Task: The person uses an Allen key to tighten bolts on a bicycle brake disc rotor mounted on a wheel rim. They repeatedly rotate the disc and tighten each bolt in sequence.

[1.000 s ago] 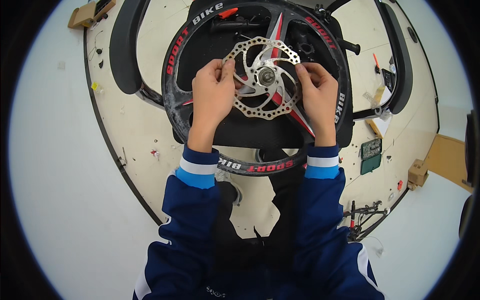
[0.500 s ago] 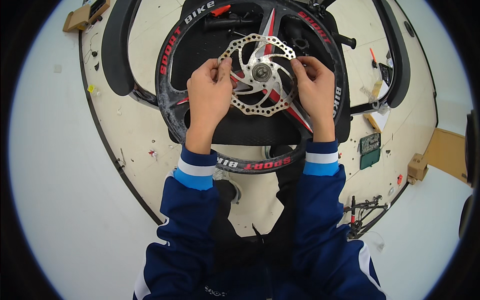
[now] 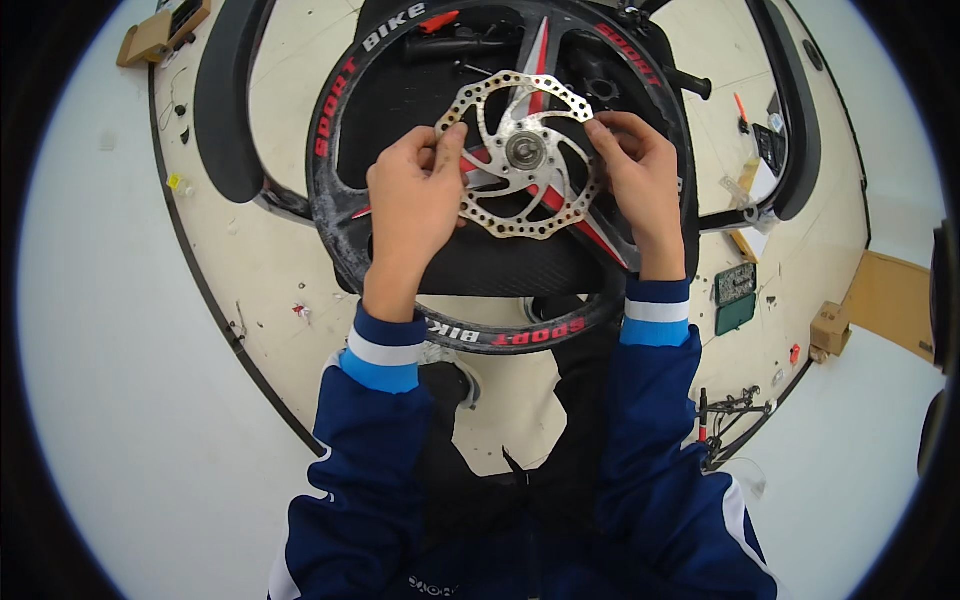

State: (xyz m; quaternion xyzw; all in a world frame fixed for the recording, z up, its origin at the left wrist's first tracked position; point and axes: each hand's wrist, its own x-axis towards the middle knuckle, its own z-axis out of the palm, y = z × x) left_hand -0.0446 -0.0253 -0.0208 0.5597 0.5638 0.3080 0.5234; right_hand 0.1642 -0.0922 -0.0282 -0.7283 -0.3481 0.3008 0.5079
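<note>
In the head view, the person's left hand (image 3: pixel 415 195) pinches the left edge of a silver, perforated metal brake disc (image 3: pixel 500 151) with a scalloped rim and curved arms, its thumb lying on the upper face and the other fingers partly hidden beneath. The right hand (image 3: pixel 640 175) grips the disc's upper right edge, also in a narrow pinch between thumb and curled fingers. The disc lies over the middle of a black bicycle wheel (image 3: pixel 327 190) with thick spokes marked in red and silver, and a round grey metal hub end (image 3: pixel 526 150) shows through the disc's central opening; whether the disc sits flush on the hub cannot be told. The wheel rests on the black seat (image 3: pixel 490 262) of a chair, between a curved black left armrest (image 3: pixel 222 110) and a matching right armrest (image 3: pixel 800 130). Near the wheel's far rim lies a small orange-red piece (image 3: pixel 440 21), and a short black tube (image 3: pixel 690 83) juts out at the right. Dark blue sleeves (image 3: pixel 370 440) with white and light blue bands cover the forearms. On the pale floor to the right are an open green case (image 3: pixel 735 315), a small brown cardboard box (image 3: pixel 831 328) and a dark bicycle frame (image 3: pixel 735 407); at the far left stands an open cardboard carton (image 3: pixel 147 40).
</note>
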